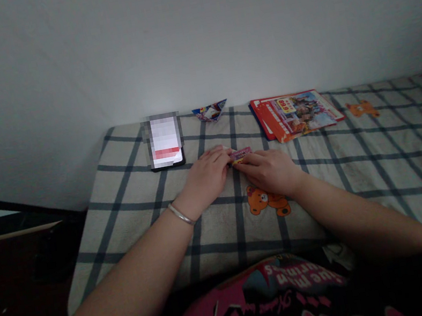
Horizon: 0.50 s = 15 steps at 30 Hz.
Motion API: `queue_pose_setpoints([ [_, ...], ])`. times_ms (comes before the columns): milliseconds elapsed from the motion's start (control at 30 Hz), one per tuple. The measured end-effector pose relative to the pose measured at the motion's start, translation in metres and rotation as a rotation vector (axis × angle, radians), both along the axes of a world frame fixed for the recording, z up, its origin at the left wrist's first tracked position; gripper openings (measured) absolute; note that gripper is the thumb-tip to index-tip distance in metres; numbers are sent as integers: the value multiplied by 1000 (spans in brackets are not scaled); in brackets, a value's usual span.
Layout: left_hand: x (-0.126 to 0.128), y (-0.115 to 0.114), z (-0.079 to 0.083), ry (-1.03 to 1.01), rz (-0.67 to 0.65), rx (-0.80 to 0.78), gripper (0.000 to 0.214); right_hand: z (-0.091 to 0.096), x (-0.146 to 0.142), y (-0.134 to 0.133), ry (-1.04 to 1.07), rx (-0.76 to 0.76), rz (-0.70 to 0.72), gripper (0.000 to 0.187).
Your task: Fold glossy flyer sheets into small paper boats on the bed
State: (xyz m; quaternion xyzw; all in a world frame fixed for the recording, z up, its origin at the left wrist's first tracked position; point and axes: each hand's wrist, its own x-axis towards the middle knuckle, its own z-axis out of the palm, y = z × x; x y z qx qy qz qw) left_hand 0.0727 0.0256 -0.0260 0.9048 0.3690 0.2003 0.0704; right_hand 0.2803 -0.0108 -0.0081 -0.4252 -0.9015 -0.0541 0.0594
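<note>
Between my two hands is a small folded piece of printed paper (241, 155), pink with some yellow at its lower edge. My left hand (213, 168), with a silver bangle at the wrist, has its fingers closed on the paper's left end. From the other side my right hand (272, 169) pinches the right end, thumb and fingers pressed together. The fingers cover much of the paper, so its full shape is hidden. Both hands rest low over the checked cloth (214, 223), just above a printed orange bear.
A phone or tablet (164, 139) with a lit, blurred screen lies at the back left. Beside it, a folded paper boat (211, 111) stands near the wall (189, 36). Several colourful printed flyers (297, 113) are stacked at the back right. The cloth's left edge drops off towards darkness.
</note>
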Motion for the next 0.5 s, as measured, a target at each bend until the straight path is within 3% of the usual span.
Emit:
queue_pose_setpoints([
  [500, 2, 0, 0, 12, 23, -13, 23, 17, -1, -2, -92, 9, -114, 31],
])
